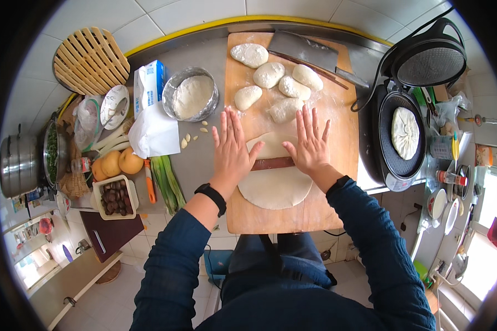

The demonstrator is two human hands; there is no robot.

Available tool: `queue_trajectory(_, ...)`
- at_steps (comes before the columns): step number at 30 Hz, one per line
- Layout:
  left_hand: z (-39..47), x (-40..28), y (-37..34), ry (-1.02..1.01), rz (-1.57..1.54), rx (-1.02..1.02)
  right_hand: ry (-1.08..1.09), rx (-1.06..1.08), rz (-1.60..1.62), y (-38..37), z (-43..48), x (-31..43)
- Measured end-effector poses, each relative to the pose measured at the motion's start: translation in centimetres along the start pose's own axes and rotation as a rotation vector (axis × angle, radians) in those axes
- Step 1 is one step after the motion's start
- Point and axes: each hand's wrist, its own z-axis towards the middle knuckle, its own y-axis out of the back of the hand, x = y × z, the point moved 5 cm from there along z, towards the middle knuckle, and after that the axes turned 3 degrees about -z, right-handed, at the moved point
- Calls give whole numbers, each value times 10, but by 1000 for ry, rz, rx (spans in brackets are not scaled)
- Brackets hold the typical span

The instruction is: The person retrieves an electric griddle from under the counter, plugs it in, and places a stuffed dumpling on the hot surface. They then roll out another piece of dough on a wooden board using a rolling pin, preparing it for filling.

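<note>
A flat sheet of dough [275, 188] lies on the wooden board [248, 221] before me. Across it rests a dark wooden rolling pin [272, 163], its ends hidden beneath my hands. My left hand [233, 145] is flat over the pin's left end, fingers stretched forward and thumb pointing inward. Over the right end, my right hand [312, 145] is likewise flat with spread fingers. Neither hand curls around the pin. Beyond them sit several floured dough pieces [269, 75]. A cleaver [304, 49] and thin wooden chopsticks [302, 66] lie at the board's back right.
At right, an open electric griddle [422, 128] holds a pleated round of filled dough [405, 133]. Left of the board stand a metal bowl of flour [192, 97], garlic cloves [186, 140], green leek leaves [165, 182], an orange-handled peeler [150, 182] and a container of chestnuts [116, 198].
</note>
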Motion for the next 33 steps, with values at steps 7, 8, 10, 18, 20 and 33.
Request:
queue_trajectory(7,-17,-7,-1,21,110,57,87,-119,9,0,-13,-2)
queue_trajectory(8,-35,-15,0,-10,124,46,99,-83,28,-2,-31,0)
queue_trajectory(10,-73,-28,-2,7,115,130,124,-57,85,-2,-69,4)
queue_trajectory(18,-189,-69,-1,-38,75,297,171,223,98,11,-182,22)
queue_trajectory(20,-203,-75,5,-78,45,268,191,258,104,14,-197,20)
queue_trajectory(33,-115,-47,-5,-75,58,44,95,59,35,-9,-91,3)
